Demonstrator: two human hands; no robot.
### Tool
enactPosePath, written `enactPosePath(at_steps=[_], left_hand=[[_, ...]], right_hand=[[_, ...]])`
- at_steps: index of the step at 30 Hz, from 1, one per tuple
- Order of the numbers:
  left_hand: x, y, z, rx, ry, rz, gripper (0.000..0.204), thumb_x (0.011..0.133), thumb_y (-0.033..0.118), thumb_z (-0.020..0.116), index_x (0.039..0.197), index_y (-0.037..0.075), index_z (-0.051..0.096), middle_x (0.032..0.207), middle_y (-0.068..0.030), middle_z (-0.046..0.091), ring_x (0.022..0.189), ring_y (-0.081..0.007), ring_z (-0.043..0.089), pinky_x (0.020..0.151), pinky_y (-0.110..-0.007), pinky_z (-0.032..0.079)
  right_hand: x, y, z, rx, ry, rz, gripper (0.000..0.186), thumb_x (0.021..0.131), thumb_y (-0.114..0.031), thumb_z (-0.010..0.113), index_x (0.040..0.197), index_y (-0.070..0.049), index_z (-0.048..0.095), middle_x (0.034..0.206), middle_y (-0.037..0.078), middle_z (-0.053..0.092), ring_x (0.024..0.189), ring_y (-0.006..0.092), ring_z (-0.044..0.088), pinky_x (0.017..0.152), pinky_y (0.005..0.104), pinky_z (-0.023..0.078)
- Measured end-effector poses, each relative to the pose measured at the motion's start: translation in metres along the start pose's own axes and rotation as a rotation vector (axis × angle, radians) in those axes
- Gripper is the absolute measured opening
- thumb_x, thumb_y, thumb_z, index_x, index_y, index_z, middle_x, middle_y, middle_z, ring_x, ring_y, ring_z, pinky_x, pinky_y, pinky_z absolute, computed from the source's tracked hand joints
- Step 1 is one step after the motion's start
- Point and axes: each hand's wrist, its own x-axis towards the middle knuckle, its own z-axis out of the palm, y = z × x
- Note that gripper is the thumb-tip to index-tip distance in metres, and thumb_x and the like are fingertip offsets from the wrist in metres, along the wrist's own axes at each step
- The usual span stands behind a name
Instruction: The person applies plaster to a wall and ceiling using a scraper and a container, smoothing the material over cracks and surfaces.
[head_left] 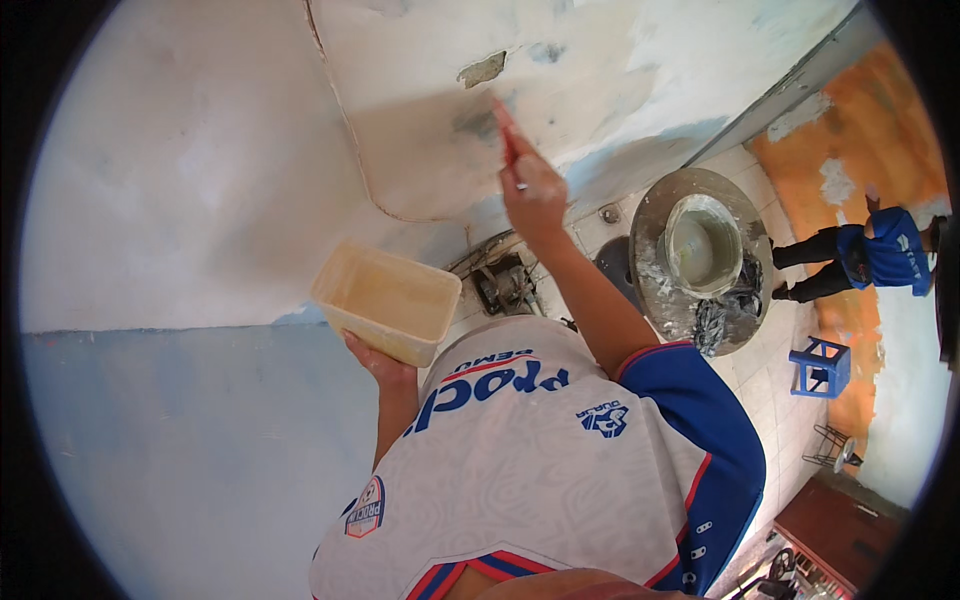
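Observation:
My left hand [382, 362] grips a cream rectangular plastic tub [400, 345] by its lower side; the tub is tilted and its inside faces the wall. My right hand [535, 195] is raised towards the wall, fingers closed around a slim red tool [507, 125]. The tool's tip points at the wall just below a chipped hole [483, 70]; whether it touches the wall I cannot tell, nor its exact kind. Grey smears and patches mark the wall [600, 85] around the hole.
At my right stands a round table [650, 240] with a pale basin [705, 245] and a crumpled dark plastic bag [741, 300]. Beyond it are a person in a blue shirt [893, 250] and a blue stool [822, 367]. A dirty machine-like object [505, 285] sits by the wall's foot.

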Motion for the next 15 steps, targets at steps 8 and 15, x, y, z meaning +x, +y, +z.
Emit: enactPosePath(at_steps=[8,15], left_hand=[[0.018,0.005,-0.020,-0.030,-0.072,-0.073,0.075,0.100,0.065,0.041,0.156,0.016,0.031,0.156,-0.0096,0.041,0.141,-0.0318,0.044,0.115,-0.049,0.042],[0.028,0.008,-0.027,-0.083,-0.107,-0.159,0.074,0.101,0.065,0.038,0.156,0.016,0.031,0.156,-0.0102,0.041,0.141,-0.0318,0.044,0.115,-0.048,0.042]], right_hand=[[0.077,0.065,-0.001,-0.272,0.275,0.111,0.014,0.086,-0.003,0.069,0.099,0.003,0.067,0.128,0.022,0.065,0.088,0.0266,0.069,0.072,0.0326,0.056],[0.012,0.008,0.066,-0.182,0.118,0.069,0.029,0.077,-0.007,0.078,0.068,-0.003,0.051,0.132,0.035,0.058,0.122,0.0475,0.059,0.092,0.0456,0.056]])
